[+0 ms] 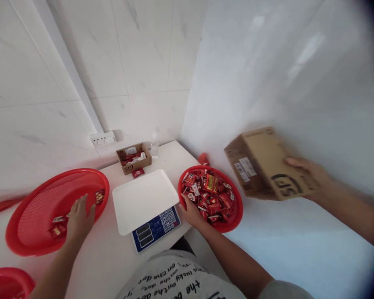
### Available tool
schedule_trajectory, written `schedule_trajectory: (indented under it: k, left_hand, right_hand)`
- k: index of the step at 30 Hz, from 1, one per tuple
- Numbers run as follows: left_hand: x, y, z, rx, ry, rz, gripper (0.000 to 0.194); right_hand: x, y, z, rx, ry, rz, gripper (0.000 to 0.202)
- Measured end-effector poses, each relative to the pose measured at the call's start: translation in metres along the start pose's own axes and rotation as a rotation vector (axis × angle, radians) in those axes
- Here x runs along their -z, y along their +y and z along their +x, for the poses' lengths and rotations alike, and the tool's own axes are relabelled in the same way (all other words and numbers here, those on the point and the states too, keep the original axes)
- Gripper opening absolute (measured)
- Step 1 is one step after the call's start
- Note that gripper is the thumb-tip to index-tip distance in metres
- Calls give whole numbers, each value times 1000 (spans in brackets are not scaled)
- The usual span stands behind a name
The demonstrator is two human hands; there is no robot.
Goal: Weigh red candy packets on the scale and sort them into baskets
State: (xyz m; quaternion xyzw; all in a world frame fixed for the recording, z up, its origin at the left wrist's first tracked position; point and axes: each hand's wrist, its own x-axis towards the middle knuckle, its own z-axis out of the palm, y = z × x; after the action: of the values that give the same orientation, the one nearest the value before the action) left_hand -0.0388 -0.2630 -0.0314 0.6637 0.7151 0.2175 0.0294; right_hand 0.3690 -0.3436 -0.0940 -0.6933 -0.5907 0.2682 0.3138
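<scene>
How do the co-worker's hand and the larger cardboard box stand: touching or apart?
Touching: in the head view, the co-worker's hand holds the larger cardboard box, fingers lying directly on its side.

Soft glare streaks the right-hand wall (pixel 286 79).

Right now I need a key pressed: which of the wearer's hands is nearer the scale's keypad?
Right. The right hand is just beside the keypad, at the packet-filled basket; the left hand is farther off, at the mesh-sided basket.
</scene>
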Motion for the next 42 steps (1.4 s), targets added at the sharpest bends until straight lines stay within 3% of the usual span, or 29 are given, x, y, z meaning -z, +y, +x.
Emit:
schedule_trajectory:
  k: [3, 7, 11, 14, 17, 19, 24, 29, 31, 35, 39, 42]
  left_hand:
    - [-22, 29, -36, -82, -7, -153, 54]
    - [-46, 66, -83, -111, -124, -287, 49]
    - [-54, 92, -111, -75, -253, -348, 47]
    - [-49, 106, -115, -39, -318, -383, 45]
    - [-43, 119, -114, -26, -380, -394, 46]
    - [-42, 127, -114, -9, -414, -402, 48]
    - [-44, 150, -117, 58, -483, -508, 45]
    - [-43, 177, -120, 115, -528, -653, 48]
    - [-43, 189, -120, 166, -556, -755, 50]
    - [-38, 217, -121, 282, -687, -976, 58]
    - [-32, 235, -125, 377, -842, -1035, 56]
    - [-29, 236, -128, 417, -786, -997, 49]
  right_hand:
    - [0, -4, -2, -9, -21, -17, 52]
    - [13, -10, -1, 94, -35, -112, 43]
    - [54, -10, 9, 232, 171, -252, 40]
    - [84, 0, 22, 156, 329, -445, 47]
    - [99, 17, 31, -45, 298, -543, 59]
    - [103, 30, 34, -98, 249, -521, 59]
    - [121, 44, 34, 20, 296, -278, 51]
    - [147, 17, 33, -50, 455, 102, 44]
    - [145, 0, 31, -60, 388, 285, 43]
    - [114, -34, 14, -124, -65, 618, 38]
    - [78, -55, -12, -12, -401, 573, 35]
    - [63, -53, -22, 13, -486, 515, 35]
